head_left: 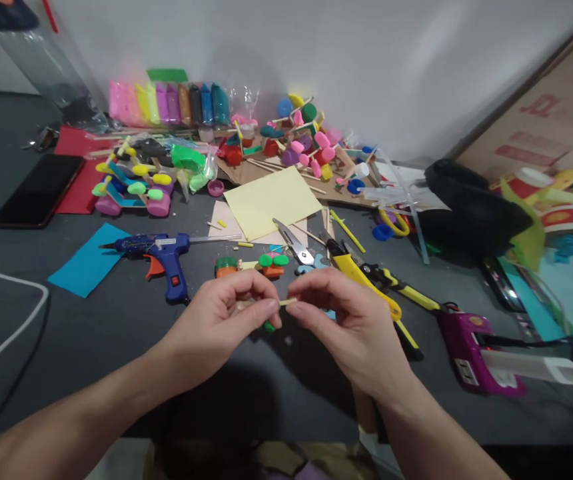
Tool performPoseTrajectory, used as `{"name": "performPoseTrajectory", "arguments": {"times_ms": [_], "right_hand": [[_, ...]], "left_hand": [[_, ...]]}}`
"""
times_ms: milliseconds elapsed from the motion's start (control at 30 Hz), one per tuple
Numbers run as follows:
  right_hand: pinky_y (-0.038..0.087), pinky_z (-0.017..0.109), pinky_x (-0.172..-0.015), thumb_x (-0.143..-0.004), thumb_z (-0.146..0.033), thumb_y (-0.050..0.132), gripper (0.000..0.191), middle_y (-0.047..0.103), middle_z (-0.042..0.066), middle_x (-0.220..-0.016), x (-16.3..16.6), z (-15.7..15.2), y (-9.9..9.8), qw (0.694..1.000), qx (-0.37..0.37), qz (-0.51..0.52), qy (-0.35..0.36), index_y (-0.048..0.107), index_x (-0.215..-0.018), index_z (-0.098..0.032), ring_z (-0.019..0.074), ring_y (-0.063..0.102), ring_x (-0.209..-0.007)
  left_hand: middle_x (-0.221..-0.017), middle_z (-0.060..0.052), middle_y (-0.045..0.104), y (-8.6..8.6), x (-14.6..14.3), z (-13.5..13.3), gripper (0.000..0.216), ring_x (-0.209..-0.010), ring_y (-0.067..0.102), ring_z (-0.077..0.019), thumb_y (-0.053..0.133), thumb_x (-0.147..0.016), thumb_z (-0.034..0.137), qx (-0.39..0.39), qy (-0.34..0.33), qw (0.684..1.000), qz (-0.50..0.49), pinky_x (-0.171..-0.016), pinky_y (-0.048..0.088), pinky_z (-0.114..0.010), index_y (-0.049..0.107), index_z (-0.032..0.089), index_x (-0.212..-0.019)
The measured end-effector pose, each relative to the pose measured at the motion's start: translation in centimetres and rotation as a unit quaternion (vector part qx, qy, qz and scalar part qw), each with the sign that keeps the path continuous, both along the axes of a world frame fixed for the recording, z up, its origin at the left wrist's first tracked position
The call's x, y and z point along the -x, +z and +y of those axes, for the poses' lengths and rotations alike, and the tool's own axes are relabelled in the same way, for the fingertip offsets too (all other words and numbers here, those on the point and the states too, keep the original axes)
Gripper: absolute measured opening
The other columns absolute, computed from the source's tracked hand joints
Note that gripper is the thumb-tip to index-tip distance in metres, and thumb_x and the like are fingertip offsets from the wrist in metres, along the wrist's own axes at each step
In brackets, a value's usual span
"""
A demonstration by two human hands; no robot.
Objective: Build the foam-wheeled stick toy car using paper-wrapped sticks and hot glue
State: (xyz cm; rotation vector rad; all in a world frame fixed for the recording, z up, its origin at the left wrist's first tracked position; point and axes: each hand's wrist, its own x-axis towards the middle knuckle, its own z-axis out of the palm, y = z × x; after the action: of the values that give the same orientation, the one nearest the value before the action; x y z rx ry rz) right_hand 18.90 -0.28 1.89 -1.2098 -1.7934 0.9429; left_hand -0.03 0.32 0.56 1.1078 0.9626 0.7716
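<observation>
Between the fingertips of my left hand [234,308] and my right hand [344,317] is a short pale stick [287,302]. Both hands are closed in a pinch, one at each end of it. Below my left fingers a small green piece [269,327] shows; I cannot tell whether that hand holds it. Just beyond the hands stand an orange bottle cap with a green top [226,267] and a small build with bright green ovals [273,261]. Scissors [294,243] lie with blades pointing away, their light blue handles partly behind my right hand.
A blue glue gun [166,253] lies left, near blue paper [89,260] and a phone [37,190]. Yellow-handled cutting tools [361,277] and a purple device [474,350] are right. Yellow paper [274,203], small toy cars [134,183] and clay packs [169,105] sit behind.
</observation>
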Motion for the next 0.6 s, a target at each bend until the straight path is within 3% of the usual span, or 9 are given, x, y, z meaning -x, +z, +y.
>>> {"name": "performPoseTrajectory", "arguments": {"times_ms": [100,167,267,333,433,500,567,600], "right_hand": [[0.054,0.023,-0.067,-0.094,-0.025,0.07,0.004,0.074,0.0,-0.085,0.02,-0.12,-0.39,0.999,-0.001,0.027,0.02,0.069,-0.096,-0.021,0.013,0.069,-0.073],[0.052,0.025,-0.069,-0.097,-0.027,0.067,0.007,0.074,0.001,-0.086,0.06,-0.12,-0.67,0.999,-0.006,-0.026,0.033,0.071,-0.096,-0.021,0.0138,0.068,-0.074],[0.052,0.029,-0.069,-0.099,-0.034,0.065,0.017,0.075,0.003,-0.085,-0.02,0.12,-0.99,0.991,-0.01,-0.131,0.006,0.073,-0.094,-0.02,0.0168,0.069,-0.075],[0.055,0.033,-0.081,-0.098,-0.033,0.066,0.014,0.077,0.007,-0.097,-0.16,0.28,-1.03,0.988,-0.063,-0.139,-0.019,0.074,-0.097,-0.02,0.0208,0.072,-0.091],[0.056,0.037,-0.092,-0.096,-0.026,0.069,0.011,0.076,0.009,-0.112,-0.27,0.25,-0.92,0.989,-0.13,-0.076,-0.006,0.071,-0.106,-0.022,0.0225,0.071,-0.106],[0.057,0.035,-0.088,-0.095,-0.024,0.07,0.01,0.077,0.007,-0.106,-0.2,0.08,-0.9,0.992,-0.117,-0.054,0.016,0.07,-0.105,-0.022,0.0211,0.072,-0.1],[0.057,0.031,-0.08,-0.096,-0.022,0.069,0.001,0.075,0.004,-0.093,-0.08,-0.08,-0.98,0.995,-0.093,-0.042,0.021,0.069,-0.096,-0.022,0.0184,0.071,-0.087],[0.056,0.029,-0.076,-0.096,-0.02,0.067,0.005,0.074,0.002,-0.087,-0.02,-0.13,-1.03,0.996,-0.083,-0.035,0.017,0.069,-0.091,-0.022,0.0167,0.07,-0.081]], "left_hand": [[-0.06,0.005,0.053,-0.36,0.24,0.28,0.02,-0.05,0.04,-0.007,0.067,-0.094,0.037,0.035,0.017,0.998,-0.049,-0.048,0.03,-0.02,0.063,0.019,-0.085],[-0.054,0.009,0.041,-0.59,0.41,0.46,0.025,-0.044,0.025,-0.0055,0.068,-0.093,0.043,0.062,0.023,0.995,-0.07,-0.043,0.017,-0.02,0.06,0.02,-0.088],[-0.051,0.011,0.034,-0.73,0.51,0.71,0.029,-0.042,0.02,-0.0054,0.069,-0.092,0.047,0.069,0.034,0.995,-0.067,-0.042,0.011,-0.021,0.058,0.02,-0.088],[-0.051,0.01,0.035,-0.6,0.4,0.81,0.027,-0.043,0.022,-0.0056,0.07,-0.092,0.044,0.05,0.046,0.996,-0.05,-0.041,0.013,-0.021,0.06,0.02,-0.085],[-0.061,0.005,0.054,-0.21,0.09,0.76,0.019,-0.051,0.041,-0.0072,0.07,-0.091,0.033,0.008,0.05,0.998,-0.023,-0.047,0.03,-0.02,0.062,0.019,-0.08],[-0.073,0.001,0.065,0.0,-0.04,0.58,0.014,-0.064,0.056,-0.0101,0.067,-0.092,0.027,-0.022,0.037,0.999,-0.001,-0.06,0.042,-0.021,0.065,0.019,-0.081],[-0.071,0.001,0.064,0.1,-0.05,0.37,0.012,-0.068,0.058,-0.0111,0.064,-0.093,0.025,-0.04,0.009,0.999,0.024,-0.064,0.044,-0.021,0.066,0.019,-0.083],[-0.067,0.003,0.061,0.1,-0.03,0.27,0.013,-0.065,0.056,-0.0105,0.064,-0.094,0.026,-0.042,-0.005,0.998,0.036,-0.062,0.042,-0.021,0.066,0.019,-0.083]]}}
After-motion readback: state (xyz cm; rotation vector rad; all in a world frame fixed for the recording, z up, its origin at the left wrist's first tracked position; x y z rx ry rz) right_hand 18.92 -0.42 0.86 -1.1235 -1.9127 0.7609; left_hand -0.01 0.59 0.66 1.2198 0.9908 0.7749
